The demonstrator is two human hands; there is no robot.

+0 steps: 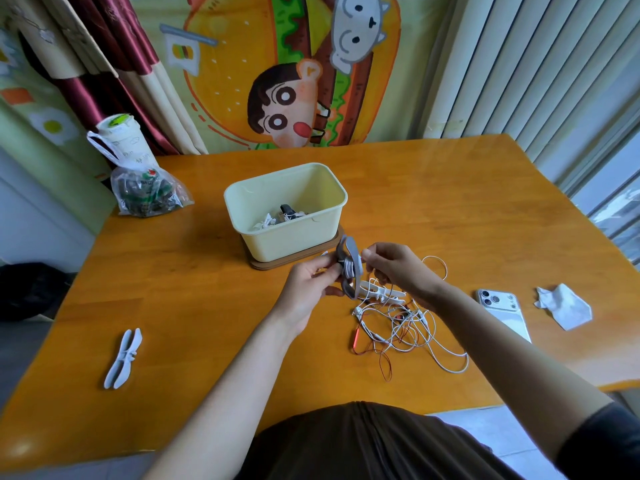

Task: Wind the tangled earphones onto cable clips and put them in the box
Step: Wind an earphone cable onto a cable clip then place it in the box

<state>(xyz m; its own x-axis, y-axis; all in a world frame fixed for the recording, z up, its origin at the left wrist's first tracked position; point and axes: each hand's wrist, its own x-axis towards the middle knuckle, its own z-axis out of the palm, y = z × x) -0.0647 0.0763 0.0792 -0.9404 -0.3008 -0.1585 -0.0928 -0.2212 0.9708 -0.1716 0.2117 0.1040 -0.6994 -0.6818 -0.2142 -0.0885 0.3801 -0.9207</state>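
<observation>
Nearest you, one pale clip (123, 358) lay alone on the table (207, 306) at your left, while to your right one tangle of earphones (408, 327), white and red cables mixed, sprawled beside one white clip (382, 293), one phone (502, 306) and one crumpled tissue (564, 306). Just above that tangle your left hand (311, 285) gripped one grey clip (351, 268) between thumb and curled fingers, and your right hand (394, 268), fingers curled, pinched the white cable (347, 264) wound around its middle. Beyond your two hands stood one cream box (287, 237) with wound earphones inside, too bunched to count, and farther left one plastic bag (149, 192).
</observation>
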